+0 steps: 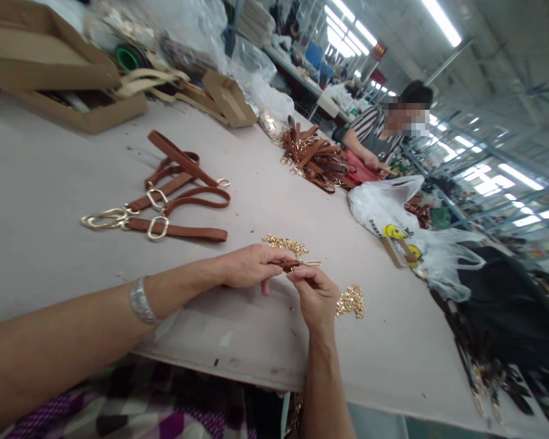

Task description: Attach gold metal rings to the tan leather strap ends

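Observation:
My left hand (251,266) is closed on the end of a brown leather strap (289,264) with a gold metal ring (312,263) at its tip. Pinched against the same strap end, my right hand (315,296) holds something small that its fingers mostly hide. Just beyond my hands lies a small pile of gold metal fittings (286,244). A second pile of small gold pieces (351,301) sits to the right of my right wrist. To the left, brown leather straps (178,231) with gold oval rings (158,228) and a gold clasp (104,218) rest on the table.
A heap of brown straps (318,155) lies farther back, near a seated co-worker (375,134). White plastic bags (384,204) and a black bag (507,305) stand right. Cardboard boxes (91,119) line the far left. Dark straps with clasps (480,360) lie at the right edge.

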`<action>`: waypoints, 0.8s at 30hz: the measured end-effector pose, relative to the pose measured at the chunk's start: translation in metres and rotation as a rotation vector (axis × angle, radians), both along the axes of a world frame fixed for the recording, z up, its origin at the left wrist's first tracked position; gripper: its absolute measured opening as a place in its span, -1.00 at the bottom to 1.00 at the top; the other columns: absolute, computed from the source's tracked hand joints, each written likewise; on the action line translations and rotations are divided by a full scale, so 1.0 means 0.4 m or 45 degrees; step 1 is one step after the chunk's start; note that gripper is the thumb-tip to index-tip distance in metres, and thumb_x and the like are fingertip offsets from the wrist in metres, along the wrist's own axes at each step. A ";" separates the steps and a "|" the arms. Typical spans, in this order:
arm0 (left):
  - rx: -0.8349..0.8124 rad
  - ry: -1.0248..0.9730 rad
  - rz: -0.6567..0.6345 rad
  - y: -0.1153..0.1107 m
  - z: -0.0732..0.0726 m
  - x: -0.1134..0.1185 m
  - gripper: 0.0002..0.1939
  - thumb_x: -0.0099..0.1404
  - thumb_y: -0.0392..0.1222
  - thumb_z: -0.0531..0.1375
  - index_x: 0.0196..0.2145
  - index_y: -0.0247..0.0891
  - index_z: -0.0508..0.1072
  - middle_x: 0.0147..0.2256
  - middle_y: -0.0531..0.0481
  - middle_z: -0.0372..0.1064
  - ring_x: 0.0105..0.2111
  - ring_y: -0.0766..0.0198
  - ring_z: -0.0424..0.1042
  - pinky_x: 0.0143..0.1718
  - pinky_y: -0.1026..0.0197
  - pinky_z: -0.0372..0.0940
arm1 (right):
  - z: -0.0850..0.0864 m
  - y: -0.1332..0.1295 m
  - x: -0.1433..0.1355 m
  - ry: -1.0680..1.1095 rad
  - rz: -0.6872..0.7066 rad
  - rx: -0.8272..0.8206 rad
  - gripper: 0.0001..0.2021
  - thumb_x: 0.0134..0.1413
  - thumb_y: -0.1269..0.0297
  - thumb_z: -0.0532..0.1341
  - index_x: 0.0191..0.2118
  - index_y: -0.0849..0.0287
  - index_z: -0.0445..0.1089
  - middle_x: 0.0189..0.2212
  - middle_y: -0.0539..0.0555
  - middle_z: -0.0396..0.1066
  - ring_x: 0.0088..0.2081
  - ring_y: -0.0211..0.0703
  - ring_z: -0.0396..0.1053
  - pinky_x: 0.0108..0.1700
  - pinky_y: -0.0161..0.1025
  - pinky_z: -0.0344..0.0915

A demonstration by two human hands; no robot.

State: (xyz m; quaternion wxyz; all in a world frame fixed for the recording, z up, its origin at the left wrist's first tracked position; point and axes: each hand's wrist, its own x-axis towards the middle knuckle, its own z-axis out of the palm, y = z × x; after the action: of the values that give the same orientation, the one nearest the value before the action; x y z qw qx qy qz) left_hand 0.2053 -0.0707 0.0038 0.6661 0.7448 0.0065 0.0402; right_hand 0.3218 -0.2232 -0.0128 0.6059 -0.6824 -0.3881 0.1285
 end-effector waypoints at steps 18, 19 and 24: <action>0.212 -0.060 -0.073 -0.013 0.008 -0.003 -0.70 0.32 -0.17 0.06 -0.08 -0.12 0.53 -0.29 0.02 0.46 -0.53 0.36 0.42 -0.41 0.34 0.32 | -0.004 -0.005 -0.040 0.172 -0.208 -0.043 -0.74 -0.18 0.27 0.42 -0.42 0.15 0.31 -0.55 -0.13 0.33 -0.49 -0.32 0.27 -0.40 -0.34 0.22; 0.204 -0.053 -0.078 -0.016 0.005 -0.002 -0.69 0.32 -0.16 0.07 -0.06 -0.13 0.52 -0.30 0.01 0.46 -0.52 0.35 0.43 -0.42 0.34 0.32 | -0.005 -0.009 -0.039 0.162 -0.206 -0.047 -0.73 -0.18 0.26 0.42 -0.41 0.15 0.31 -0.54 -0.13 0.34 -0.48 -0.31 0.28 -0.39 -0.34 0.23; 0.102 0.087 0.039 -0.011 0.004 0.006 -0.56 0.29 -0.11 0.06 0.08 -0.22 0.42 -0.26 -0.05 0.42 -0.51 0.34 0.38 -0.60 0.37 0.16 | -0.001 -0.095 0.020 0.038 -0.186 -0.168 -0.71 -0.08 0.20 0.36 -0.25 0.16 0.33 -0.41 -0.02 0.45 -0.36 -0.22 0.41 -0.27 -0.26 0.34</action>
State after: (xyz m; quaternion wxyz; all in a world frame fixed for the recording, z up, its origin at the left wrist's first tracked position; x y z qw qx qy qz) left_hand 0.2076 -0.0753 0.0054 0.6344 0.7716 0.0390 0.0251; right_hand 0.3297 -0.2613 -0.0132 0.5730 -0.7454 -0.3190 0.1195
